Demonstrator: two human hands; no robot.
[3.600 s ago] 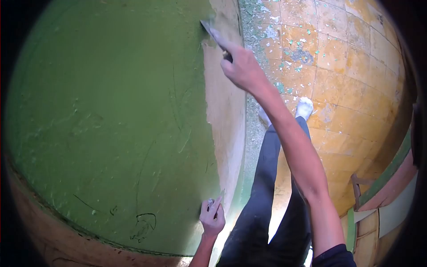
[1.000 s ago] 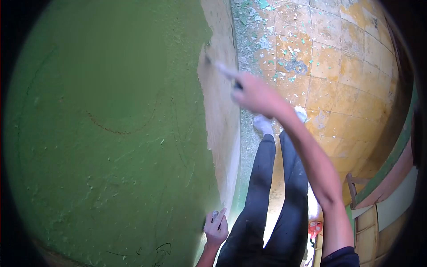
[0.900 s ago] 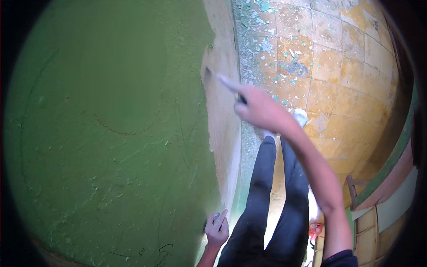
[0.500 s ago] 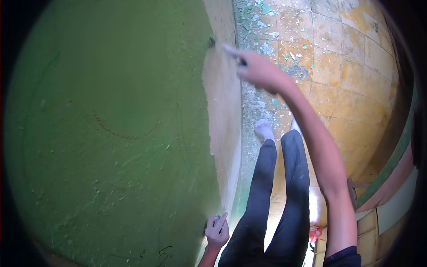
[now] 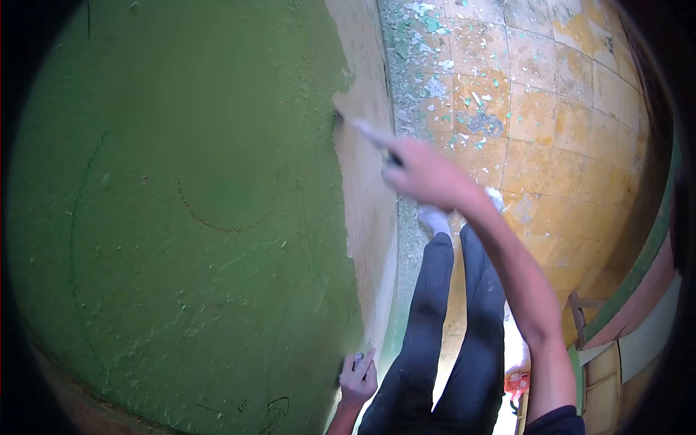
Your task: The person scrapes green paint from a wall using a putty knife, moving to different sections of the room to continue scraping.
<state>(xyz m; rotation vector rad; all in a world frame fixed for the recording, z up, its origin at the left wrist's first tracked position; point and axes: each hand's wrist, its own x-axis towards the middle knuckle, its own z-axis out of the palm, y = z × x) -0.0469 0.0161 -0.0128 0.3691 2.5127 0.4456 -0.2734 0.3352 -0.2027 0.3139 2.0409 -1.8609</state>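
Note:
My right hand (image 5: 428, 174) is closed around a scraper, blurred by motion, with the index finger, whitened by dust, stretched along it. The tool's far end reaches the ragged edge of the green paint on the wall (image 5: 217, 290), beside the bare pale strip (image 5: 368, 188). Low in the view, my left hand (image 5: 357, 380) is close to the wall at the bottom of that strip. Its fingers are bent around something small and greyish that I cannot make out, and dust whitens them.
Paint flakes (image 5: 435, 87) litter the yellowish tiled floor (image 5: 540, 159) along the wall's foot. My legs (image 5: 428, 319) in dark trousers stretch beside the wall, ending in pale socks (image 5: 435, 220). A red item (image 5: 517, 383) and wooden furniture (image 5: 600, 384) are at lower right.
My right hand has moved down the view along the paint edge with the scraper. The left hand stays nearly in place. The view has shifted slightly.

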